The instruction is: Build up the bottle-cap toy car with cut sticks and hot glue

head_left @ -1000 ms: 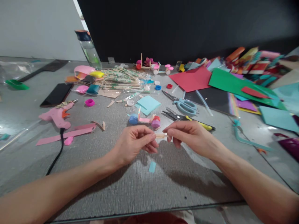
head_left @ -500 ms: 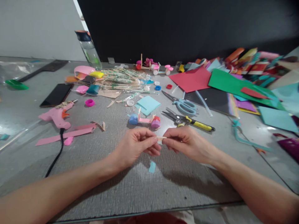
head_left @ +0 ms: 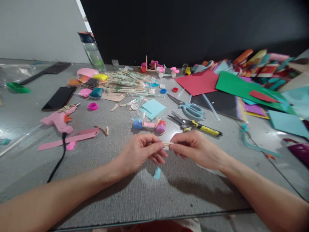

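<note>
Between my two hands, just above the table, are short pale wooden sticks (head_left: 166, 144). My left hand (head_left: 147, 149) pinches their left end between thumb and fingertips. The right end sits in the closed fingertips of my right hand (head_left: 190, 148). Most of the sticks' length is covered by my fingers. Below them a small light-blue paper piece (head_left: 157, 173) lies on the table. Just beyond my hands stands a little toy car (head_left: 150, 124) with blue, purple and red bottle-cap wheels.
A pink glue gun (head_left: 58, 120) with a black cord lies left, near a phone (head_left: 58, 98). Blue scissors (head_left: 191, 110) and yellow-handled pliers (head_left: 205, 129) lie right of the car. Behind are wrapped wooden sticks (head_left: 127, 82), a bottle (head_left: 93, 53) and coloured sheets (head_left: 198, 83).
Both hands have shifted very slightly to the right, still pinching the sticks. The things on the table stay where they were.
</note>
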A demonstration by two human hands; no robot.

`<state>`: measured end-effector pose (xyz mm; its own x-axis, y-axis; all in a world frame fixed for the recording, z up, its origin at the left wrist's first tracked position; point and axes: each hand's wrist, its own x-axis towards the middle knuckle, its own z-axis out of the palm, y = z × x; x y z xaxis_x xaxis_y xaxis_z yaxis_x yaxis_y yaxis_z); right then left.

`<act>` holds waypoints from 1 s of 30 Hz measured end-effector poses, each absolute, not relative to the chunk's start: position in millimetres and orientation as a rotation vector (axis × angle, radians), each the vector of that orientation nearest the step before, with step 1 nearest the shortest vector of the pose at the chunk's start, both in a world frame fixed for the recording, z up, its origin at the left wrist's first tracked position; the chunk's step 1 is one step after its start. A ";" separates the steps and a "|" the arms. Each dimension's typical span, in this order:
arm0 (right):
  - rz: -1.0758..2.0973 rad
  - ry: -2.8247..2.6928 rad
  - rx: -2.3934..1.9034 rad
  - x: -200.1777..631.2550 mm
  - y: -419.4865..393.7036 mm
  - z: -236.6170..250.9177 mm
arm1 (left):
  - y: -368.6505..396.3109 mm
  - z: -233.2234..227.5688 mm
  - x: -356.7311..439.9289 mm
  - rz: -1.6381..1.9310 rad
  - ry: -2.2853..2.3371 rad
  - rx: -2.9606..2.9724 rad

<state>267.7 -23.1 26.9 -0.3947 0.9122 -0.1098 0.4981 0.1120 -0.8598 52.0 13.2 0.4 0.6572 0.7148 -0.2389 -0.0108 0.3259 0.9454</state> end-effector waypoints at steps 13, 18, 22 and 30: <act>1.152 -2.212 -1.291 272.9 -20.5 31.2 | 16.5 3.2 48.4 0.418 0.681 1.232; 1.298 -1.889 -1.330 285.0 -17.2 34.0 | 17.5 3.7 48.2 0.489 0.714 1.207; 1.367 -1.812 -1.319 281.5 -15.9 28.6 | 17.4 2.6 49.3 0.505 0.722 1.187; 1.274 -1.945 -1.325 266.4 -20.4 23.2 | 14.4 -0.6 52.3 0.493 0.730 1.204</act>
<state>266.4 -20.4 23.2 -0.4292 0.8952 -0.1201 0.4679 0.1066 -0.8773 52.3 14.4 -0.6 0.6786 0.6934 -0.2423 0.0345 0.2994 0.9535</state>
